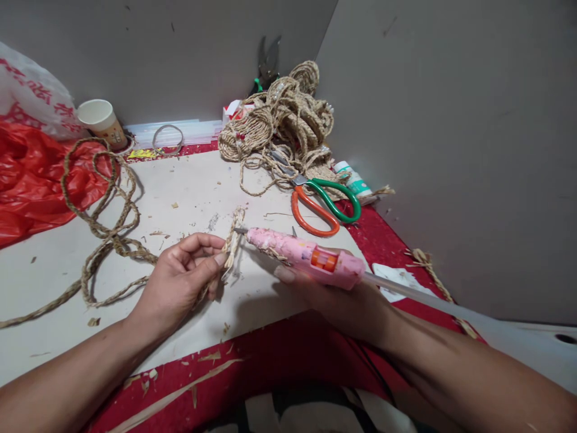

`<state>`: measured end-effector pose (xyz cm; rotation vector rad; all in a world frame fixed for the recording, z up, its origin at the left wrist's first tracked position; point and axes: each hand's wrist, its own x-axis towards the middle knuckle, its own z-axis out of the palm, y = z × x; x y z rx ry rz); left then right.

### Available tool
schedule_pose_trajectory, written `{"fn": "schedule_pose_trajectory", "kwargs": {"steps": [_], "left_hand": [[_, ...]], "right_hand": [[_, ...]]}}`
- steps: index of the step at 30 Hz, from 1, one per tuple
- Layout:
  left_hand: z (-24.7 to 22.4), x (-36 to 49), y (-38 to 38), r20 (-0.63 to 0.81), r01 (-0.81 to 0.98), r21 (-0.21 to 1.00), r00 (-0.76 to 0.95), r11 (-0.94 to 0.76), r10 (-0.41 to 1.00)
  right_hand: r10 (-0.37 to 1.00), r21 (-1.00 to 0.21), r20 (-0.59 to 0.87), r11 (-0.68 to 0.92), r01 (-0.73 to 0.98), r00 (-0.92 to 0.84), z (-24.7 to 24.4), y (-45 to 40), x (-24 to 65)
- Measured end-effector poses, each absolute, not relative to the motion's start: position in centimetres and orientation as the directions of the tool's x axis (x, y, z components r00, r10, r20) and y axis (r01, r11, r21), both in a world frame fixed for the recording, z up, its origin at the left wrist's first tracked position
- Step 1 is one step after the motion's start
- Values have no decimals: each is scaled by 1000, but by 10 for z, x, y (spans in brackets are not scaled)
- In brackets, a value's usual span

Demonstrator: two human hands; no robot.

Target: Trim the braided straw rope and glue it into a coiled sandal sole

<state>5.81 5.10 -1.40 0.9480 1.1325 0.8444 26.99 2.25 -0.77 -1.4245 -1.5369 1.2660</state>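
Observation:
Between the thumb and fingers of my left hand (187, 273) is pinched the end of a braided straw rope (233, 237), folded into a small loop. My right hand (324, 294) is wrapped round a pink glue gun (293, 252), its grip hidden by the hand. The gun's metal nozzle touches or nearly touches the rope loop. A clear glue stick (406, 290) sticks out of the gun's back end. Behind my left hand, more of the rope lies in loose coils (108, 234) on the pale board.
Scissors (322, 204) with green and orange handles lie before a heap of braided straw (288, 120). Pliers (268, 63) stand behind it. A paper cup (103, 123), a red plastic bag (45, 180) and clear glue sticks (198, 132) are at the back left. Grey walls close off the back and right.

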Motion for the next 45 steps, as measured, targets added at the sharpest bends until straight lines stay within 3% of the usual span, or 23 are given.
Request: {"fn": "schedule_pose_trajectory", "kwargs": {"steps": [20, 32, 45], "left_hand": [[-14, 56, 51, -339, -86, 927, 225, 365, 914], [-16, 52, 51, -330, -190, 904, 256, 382, 908], [-18, 52, 52, -326, -189, 907, 245, 375, 913]], "right_hand": [[953, -929, -183, -86, 360, -243, -6, 21, 270], [937, -931, -208, -102, 350, -281, -8, 21, 271], [945, -944, -64, 46, 326, -320, -11, 22, 269]]}}
